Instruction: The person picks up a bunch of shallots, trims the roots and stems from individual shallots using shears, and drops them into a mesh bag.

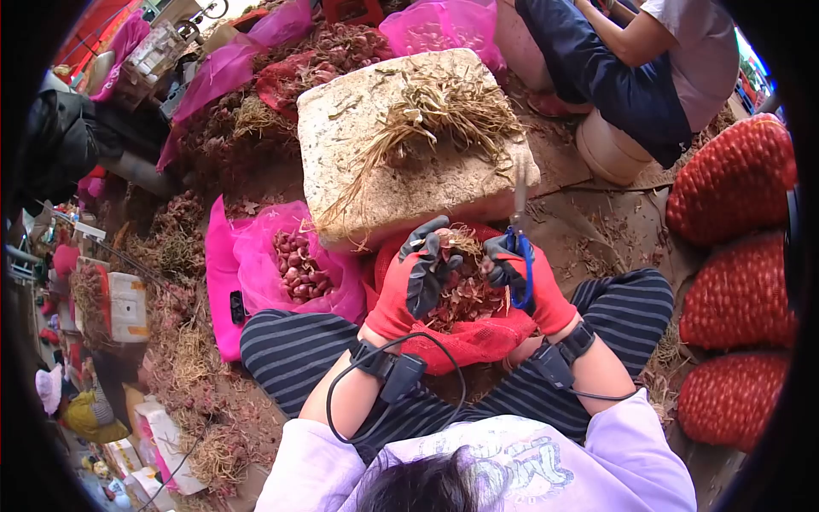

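My left hand, in a red and grey glove, is closed around a shallot bunch above the open red mesh bag. Dry roots or stems stick out between my two hands. Blue-handled scissors are in my right hand, gloved alike, with the blades pointing up and away from me. Loose skins and shallots lie in the red bag. To its left, a pink mesh bag holds trimmed shallots. Dried stalks lie on the foam block in front of me.
Full red mesh sacks stand at the right. A person sits at the upper right on a bucket. Another person's dark clothing shows at the left. Heaped shallots with dry stalks cover the ground at the left.
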Demonstrator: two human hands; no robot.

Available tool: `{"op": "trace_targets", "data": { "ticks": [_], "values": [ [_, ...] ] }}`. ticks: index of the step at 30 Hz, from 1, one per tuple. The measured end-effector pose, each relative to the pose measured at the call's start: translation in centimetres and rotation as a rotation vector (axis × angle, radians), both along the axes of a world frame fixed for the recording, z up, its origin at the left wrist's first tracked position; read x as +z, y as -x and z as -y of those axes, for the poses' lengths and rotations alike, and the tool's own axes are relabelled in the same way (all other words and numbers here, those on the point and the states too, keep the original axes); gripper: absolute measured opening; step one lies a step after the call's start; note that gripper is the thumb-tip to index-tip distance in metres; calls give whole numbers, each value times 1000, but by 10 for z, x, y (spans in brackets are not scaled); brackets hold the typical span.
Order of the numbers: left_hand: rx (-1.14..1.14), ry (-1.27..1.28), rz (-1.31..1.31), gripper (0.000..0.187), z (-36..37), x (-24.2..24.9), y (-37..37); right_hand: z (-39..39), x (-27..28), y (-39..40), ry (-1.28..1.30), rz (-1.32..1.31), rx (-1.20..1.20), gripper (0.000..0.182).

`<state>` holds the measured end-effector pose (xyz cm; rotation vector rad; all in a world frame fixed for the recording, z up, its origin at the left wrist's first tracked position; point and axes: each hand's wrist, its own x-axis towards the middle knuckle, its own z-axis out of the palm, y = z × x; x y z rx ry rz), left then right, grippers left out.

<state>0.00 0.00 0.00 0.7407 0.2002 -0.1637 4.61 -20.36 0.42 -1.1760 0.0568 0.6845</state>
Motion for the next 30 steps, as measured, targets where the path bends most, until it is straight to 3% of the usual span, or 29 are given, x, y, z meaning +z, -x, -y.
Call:
{"op": "trace_targets", "data": {
  "ticks": [2, 5, 8, 9, 10, 13, 17, 21, 24, 26, 27, 30],
  "values": [
    [89, -146, -32, 50, 10, 2, 4, -8, 5, 6, -67, 167, -109, 46],
    [123, 93, -130, 28, 18, -27, -1, -23, 23, 5, 470, 734, -46, 49],
    [12, 28, -34, 18, 29, -63, 12, -32, 30, 13, 663, 1169, -92, 44],
    [-4, 11, -102, 17, 34, -26, 21, -34, 22, 13, 715, 1314, -131, 42],
    [-14, 34, -162, 19, 35, -14, 22, -31, 6, 8, 697, 1231, -37, 32],
    [-81, 88, -250, 26, 30, -3, 20, -30, 7, 7, 152, 523, -43, 24],
    [-178, -27, -230, 20, 28, -5, 16, -20, -4, 0, 106, 338, -92, 12],
    [-115, -14, -319, 18, 31, 2, 18, -11, 2, -2, -100, -47, -65, 23],
    [-82, -24, -247, 21, 28, 13, 17, -20, 19, 4, 66, 293, -12, 29],
    [-116, -186, -99, 23, 24, 8, 17, -18, 13, 3, 167, 535, 47, 26],
    [-136, -269, -27, 24, 24, 5, 17, -19, 13, 6, 147, 500, 21, 26],
    [-40, -119, -62, 29, 29, -4, 16, -22, 9, 12, 65, 342, -63, 24]
  ]
}}
